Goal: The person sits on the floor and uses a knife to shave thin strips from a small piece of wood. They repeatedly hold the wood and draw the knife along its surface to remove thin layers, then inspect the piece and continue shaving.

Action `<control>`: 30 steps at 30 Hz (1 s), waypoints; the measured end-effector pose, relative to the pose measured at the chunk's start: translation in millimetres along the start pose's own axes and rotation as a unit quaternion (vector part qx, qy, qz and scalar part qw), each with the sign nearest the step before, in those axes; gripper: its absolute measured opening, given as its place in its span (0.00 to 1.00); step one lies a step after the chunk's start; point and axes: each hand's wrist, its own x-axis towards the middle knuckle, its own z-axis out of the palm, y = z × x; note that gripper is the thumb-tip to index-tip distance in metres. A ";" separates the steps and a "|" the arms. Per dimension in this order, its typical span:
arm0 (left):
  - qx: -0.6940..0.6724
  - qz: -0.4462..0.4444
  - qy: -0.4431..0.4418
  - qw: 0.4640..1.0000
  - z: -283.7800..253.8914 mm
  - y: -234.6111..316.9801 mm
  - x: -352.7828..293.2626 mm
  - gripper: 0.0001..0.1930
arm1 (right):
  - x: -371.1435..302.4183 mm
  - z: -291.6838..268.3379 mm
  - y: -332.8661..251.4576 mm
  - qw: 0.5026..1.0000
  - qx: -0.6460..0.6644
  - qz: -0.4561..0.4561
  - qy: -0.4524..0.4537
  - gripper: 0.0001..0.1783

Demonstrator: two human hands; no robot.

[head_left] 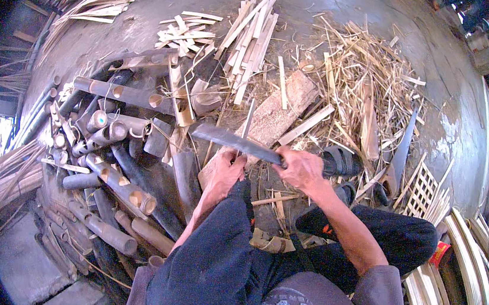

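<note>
My right hand [301, 169] is closed round the handle of a broad-bladed knife [222, 138], its dark blade pointing left. In my left hand [226, 173], fingers pinched together, is a narrow bamboo strip [249, 120] that stands up away from me. The blade crosses over the strip just beyond my left fingers; whether the two touch I cannot tell. Both hands are above the near part of a thick, worn wooden board [288, 100], which lies slanting on the floor. My left forearm runs alongside my raised knee.
Cut bamboo tubes [122, 95] are heaped on the left. Split bamboo slats [253, 40] and a pile of shavings [360, 69] lie ahead. On the right are a saw [404, 142], a lattice piece [422, 195] and curved bundles of pale strips [465, 259].
</note>
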 end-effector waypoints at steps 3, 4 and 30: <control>0.054 0.010 0.100 0.993 10.2 13.6 -24.6 0.11 | 9.9 18.5 -5.6 0.997 -0.004 -0.078 -0.016 0.16; 0.067 0.022 0.088 0.994 7.9 11.3 -26.7 0.11 | 14.4 19.1 -7.0 0.995 -0.016 -0.094 -0.035 0.16; -0.221 -0.161 -0.190 0.943 -20.9 31.2 -33.8 0.15 | 45.1 -24.4 30.4 0.965 0.115 -0.038 0.234 0.15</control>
